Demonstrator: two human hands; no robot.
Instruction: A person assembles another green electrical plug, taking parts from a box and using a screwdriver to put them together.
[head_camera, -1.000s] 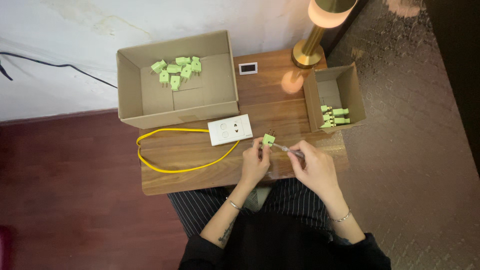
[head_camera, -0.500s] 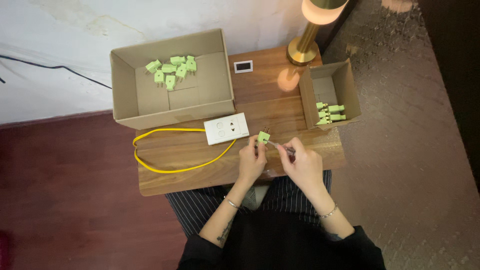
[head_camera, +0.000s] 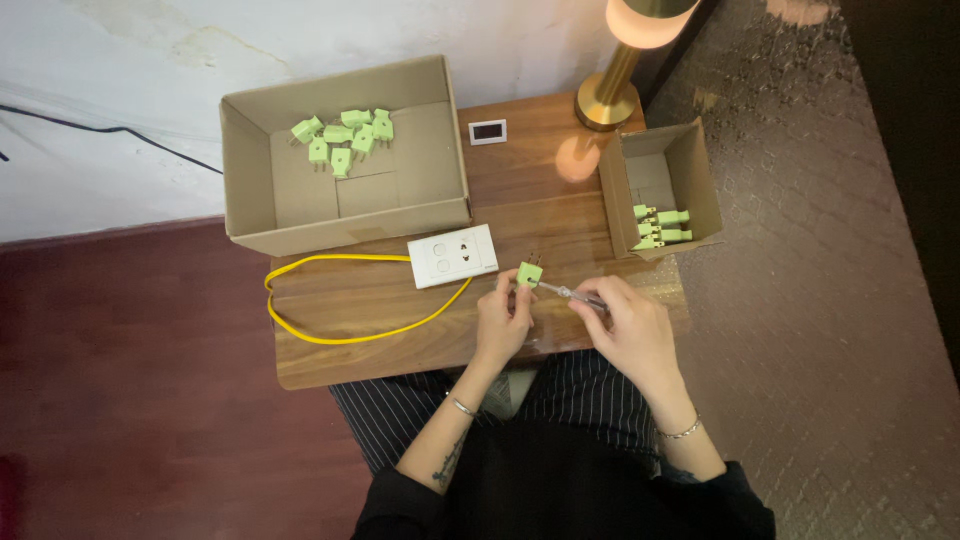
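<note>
Head view shows the left hand (head_camera: 503, 325) pinching one small green plastic plug (head_camera: 529, 273) above the wooden desk (head_camera: 380, 310) while the right hand (head_camera: 628, 325) holds a thin screwdriver (head_camera: 570, 292) to it, three plugs lying in the small cardboard box (head_camera: 700, 190), seven in the big cardboard box (head_camera: 250, 170).

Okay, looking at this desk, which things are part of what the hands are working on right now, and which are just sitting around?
In use:
- green plug, held by the left hand
- screwdriver, held by the right hand, tip at the plug
- big box and small box, both holding more green plugs

Lying about:
- white socket with its yellow cable
- brass lamp
- small display
</note>
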